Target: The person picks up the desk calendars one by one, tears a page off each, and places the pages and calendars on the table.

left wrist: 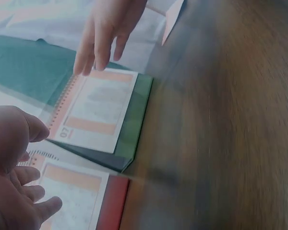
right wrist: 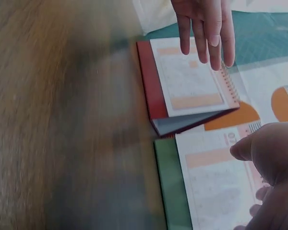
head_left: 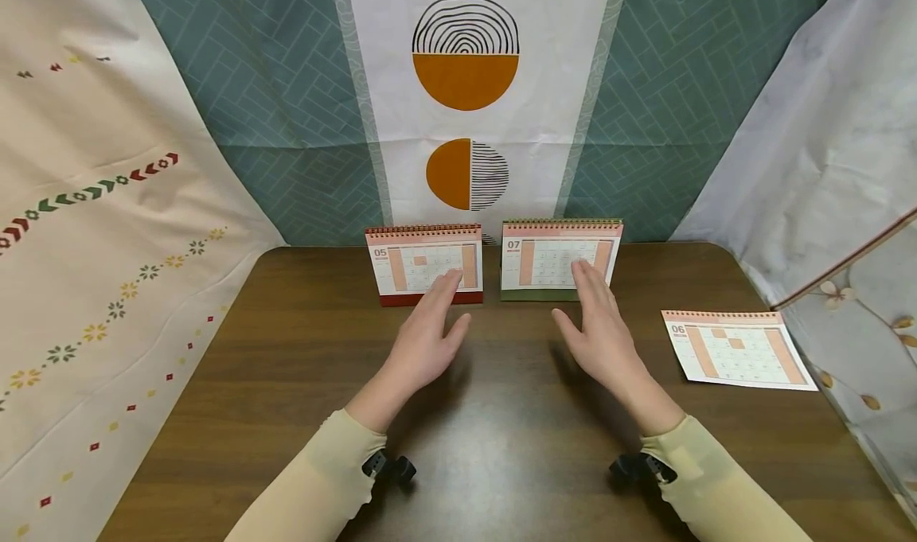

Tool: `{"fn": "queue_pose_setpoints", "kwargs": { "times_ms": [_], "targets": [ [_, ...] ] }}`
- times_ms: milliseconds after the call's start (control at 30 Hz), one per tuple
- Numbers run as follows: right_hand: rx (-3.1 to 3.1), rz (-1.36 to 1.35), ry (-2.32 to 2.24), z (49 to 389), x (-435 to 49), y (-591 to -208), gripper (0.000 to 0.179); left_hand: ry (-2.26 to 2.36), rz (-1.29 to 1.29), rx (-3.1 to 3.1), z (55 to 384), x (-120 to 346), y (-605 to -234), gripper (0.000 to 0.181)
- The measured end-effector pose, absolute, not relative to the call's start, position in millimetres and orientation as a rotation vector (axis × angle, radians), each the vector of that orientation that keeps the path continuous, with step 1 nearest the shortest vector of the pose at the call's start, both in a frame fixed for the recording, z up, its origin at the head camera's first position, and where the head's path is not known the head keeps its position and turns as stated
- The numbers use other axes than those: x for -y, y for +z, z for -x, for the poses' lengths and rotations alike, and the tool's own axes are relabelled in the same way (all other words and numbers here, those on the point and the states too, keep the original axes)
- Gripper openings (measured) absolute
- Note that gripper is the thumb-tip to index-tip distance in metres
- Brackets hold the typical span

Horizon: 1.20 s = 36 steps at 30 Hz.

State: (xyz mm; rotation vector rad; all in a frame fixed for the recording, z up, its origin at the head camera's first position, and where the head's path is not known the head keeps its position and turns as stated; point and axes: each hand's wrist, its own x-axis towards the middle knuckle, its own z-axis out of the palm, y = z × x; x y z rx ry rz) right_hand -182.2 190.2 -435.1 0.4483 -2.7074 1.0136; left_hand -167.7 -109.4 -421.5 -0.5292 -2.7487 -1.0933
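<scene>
Two spiral desk calendars stand side by side at the back of the wooden table. A red-based calendar (head_left: 401, 267) reads 05, and a green-based calendar (head_left: 548, 259) to its right reads 07. My left hand (head_left: 426, 335) is held out in front of the red one, fingers straight and thumb apart, with nothing in it. Likewise my right hand (head_left: 600, 327) reaches toward the green one, fingers extended and holding nothing; its fingertips overlap the page in the head view. Off to the right lies a loose calendar sheet (head_left: 745, 351) marked 06.
The brown table (head_left: 286, 415) meets a teal and white patterned cloth (head_left: 279, 128) behind the calendars. Cream embroidered fabric (head_left: 93, 232) hangs along the left side. White floral fabric (head_left: 845, 208) borders the right side, close to the loose sheet.
</scene>
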Motion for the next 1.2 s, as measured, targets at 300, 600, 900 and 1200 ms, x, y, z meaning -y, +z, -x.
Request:
{"fn": "queue_pose_setpoints", "kwargs": {
  "times_ms": [300, 600, 900, 1200],
  "targets": [
    [2.731, -0.492, 1.029, 181, -173, -435, 0.083, -1.074, 0.428, 2.725, 165, 134, -421, 0.070],
    [2.729, -0.562, 1.051, 180, -155, -436, 0.085, -1.063, 0.403, 2.677, 164, 153, -419, 0.072],
    [2.770, -0.578, 1.091, 181, -141, -433, 0.084, -1.084, 0.317, 2.658, 164, 167, -418, 0.072],
    [2.776, -0.615, 1.138, 186, -127, -433, 0.085, -1.103, 0.241, 2.628, 175, 183, -421, 0.071]
  ]
}}
